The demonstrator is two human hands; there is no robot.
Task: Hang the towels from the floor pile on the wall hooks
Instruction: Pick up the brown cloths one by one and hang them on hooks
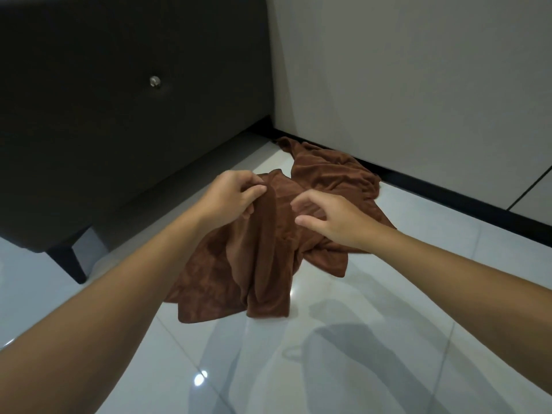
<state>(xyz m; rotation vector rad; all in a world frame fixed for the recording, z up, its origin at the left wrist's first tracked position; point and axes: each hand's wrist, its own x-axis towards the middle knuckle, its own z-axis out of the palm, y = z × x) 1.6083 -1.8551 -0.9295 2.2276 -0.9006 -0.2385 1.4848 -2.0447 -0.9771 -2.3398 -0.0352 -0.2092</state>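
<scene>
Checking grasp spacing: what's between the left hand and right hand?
Only a raised fold of the brown towel, in the head view. The left hand pinches it; the right hand is open.

Corner shut in on two sides: dark cabinet (119, 115) left, grey wall (418, 85) with black skirting (448, 200) right. Towel pile (331, 174) fills the corner against the skirting. Front towel (263, 264), pinched by the left hand (230, 195), drapes before it. Cabinet leg (70, 261) stands left. Tiled floor (388, 339) on the near side open.

Matt brown cloth towel (263, 264) on glossy tiled floor (388, 339).
</scene>
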